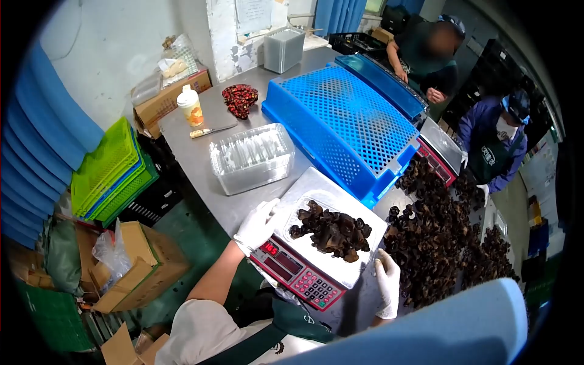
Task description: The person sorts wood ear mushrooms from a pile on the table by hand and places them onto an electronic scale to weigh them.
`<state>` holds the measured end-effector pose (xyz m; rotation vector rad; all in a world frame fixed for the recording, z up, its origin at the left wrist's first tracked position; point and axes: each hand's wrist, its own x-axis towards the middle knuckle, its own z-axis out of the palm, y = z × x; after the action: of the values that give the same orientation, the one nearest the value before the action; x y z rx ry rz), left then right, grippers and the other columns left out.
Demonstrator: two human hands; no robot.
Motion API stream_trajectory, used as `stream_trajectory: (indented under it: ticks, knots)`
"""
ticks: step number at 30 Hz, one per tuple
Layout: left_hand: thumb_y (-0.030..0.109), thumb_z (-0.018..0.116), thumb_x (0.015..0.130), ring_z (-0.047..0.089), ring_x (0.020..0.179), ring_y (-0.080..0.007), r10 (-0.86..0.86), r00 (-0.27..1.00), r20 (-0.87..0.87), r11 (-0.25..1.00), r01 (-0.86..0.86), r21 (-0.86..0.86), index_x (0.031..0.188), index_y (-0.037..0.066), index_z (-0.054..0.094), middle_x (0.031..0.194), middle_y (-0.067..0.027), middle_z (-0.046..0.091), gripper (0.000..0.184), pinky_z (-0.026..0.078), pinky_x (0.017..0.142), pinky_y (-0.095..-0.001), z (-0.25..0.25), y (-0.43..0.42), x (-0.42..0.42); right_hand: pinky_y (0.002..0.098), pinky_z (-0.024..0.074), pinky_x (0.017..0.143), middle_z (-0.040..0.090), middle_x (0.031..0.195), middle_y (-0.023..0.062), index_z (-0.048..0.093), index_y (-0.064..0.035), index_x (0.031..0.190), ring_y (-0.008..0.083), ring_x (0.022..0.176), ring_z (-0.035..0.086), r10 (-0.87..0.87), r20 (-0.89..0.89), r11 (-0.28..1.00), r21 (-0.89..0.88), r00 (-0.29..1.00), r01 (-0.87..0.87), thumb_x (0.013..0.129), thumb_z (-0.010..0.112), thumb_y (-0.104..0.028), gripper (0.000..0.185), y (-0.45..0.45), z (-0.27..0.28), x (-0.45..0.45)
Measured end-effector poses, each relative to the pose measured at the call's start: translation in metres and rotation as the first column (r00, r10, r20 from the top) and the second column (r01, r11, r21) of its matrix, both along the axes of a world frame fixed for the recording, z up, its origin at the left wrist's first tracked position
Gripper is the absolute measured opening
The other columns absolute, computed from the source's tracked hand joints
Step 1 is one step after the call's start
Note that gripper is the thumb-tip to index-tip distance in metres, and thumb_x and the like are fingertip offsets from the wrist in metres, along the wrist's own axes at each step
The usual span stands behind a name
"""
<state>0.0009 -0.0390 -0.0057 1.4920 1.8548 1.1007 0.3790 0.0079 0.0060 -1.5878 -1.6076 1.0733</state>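
A clear plastic tray (302, 219) holding dark, wrinkled wood ear mushrooms (333, 231) rests on the metal platform of a red digital scale (298, 275). Its red display is lit. My left hand (258, 226), in a white glove, is at the platform's left edge with fingers stretched toward the tray; whether they touch it I cannot tell. My right hand (387, 281), also gloved, is beside the platform's right edge, its fingers loosely bent and apart, with nothing visible in them. A big heap of wood ear mushrooms (426, 258) lies on the table to the right.
Stacked clear trays (252, 159) stand behind the scale, beside an upturned blue crate (340, 115). A knife (212, 131), a cup (190, 106) and a red-and-black bundle (239, 100) lie farther left. Two co-workers (496, 143) stand across the table near a second scale (435, 161).
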Motion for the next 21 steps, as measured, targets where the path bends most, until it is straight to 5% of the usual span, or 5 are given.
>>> stream_trajectory:
  ticks: [5,8,14,16,21]
  knots:
    - [0.016,0.064,0.090,0.057,0.071,-0.0200,-0.182,0.983,0.012,0.983,0.182,-0.015,0.126,0.000,0.057,0.084,-0.0098,0.060,0.041,0.049,0.068,-0.0316,-0.003,0.009,0.019,0.0292,0.0499,0.064,0.066,0.073,0.0087,0.058,0.0033,0.130,0.0139,0.066,0.062,0.019,0.157,1.000,0.018,0.987,-0.022,0.089,0.067,-0.021,0.049,0.000,-0.002,-0.016]
    - [0.015,0.061,0.090,0.058,0.078,-0.0318,-0.163,0.984,0.072,0.985,0.166,-0.041,0.122,-0.003,0.058,0.086,-0.0175,0.061,0.037,0.049,0.075,-0.0390,-0.005,0.017,0.023,0.0334,0.0508,0.065,0.066,0.072,0.0116,0.059,-0.0015,0.129,0.0225,0.065,0.065,0.025,0.389,0.997,0.051,0.921,-0.049,0.085,0.069,-0.031,0.054,0.003,-0.005,-0.017]
    - [0.013,0.060,0.090,0.055,0.073,-0.0320,-0.173,0.976,0.130,0.984,0.177,-0.015,0.118,-0.004,0.059,0.083,-0.0183,0.059,0.033,0.048,0.071,-0.0392,-0.011,0.022,0.016,0.0316,0.0511,0.065,0.067,0.074,0.0105,0.059,-0.0038,0.129,0.0185,0.066,0.066,0.065,0.238,0.996,-0.080,0.969,-0.047,0.088,0.066,-0.027,0.048,0.001,0.002,-0.014]
    - [0.013,0.060,0.090,0.058,0.074,-0.0316,-0.180,0.983,0.030,0.982,0.181,-0.044,0.113,-0.004,0.061,0.085,-0.0178,0.061,0.029,0.049,0.070,-0.0388,-0.007,0.022,0.011,0.0304,0.0506,0.065,0.068,0.074,0.0097,0.061,-0.0040,0.128,0.0152,0.065,0.064,0.042,0.235,0.995,-0.095,0.971,-0.020,0.090,0.065,-0.024,0.043,0.001,0.003,-0.010]
    - [0.011,0.064,0.089,0.060,0.069,-0.0262,0.073,0.989,-0.129,0.991,-0.057,0.122,0.121,-0.001,0.062,0.085,-0.0144,0.062,0.034,0.049,0.066,-0.0368,0.004,0.016,-0.004,0.0290,0.0488,0.063,0.065,0.073,0.0083,0.064,-0.0038,0.122,0.0130,0.063,0.059,-0.121,0.110,0.992,0.056,0.987,0.115,0.092,0.064,-0.019,0.034,0.003,-0.009,0.013]
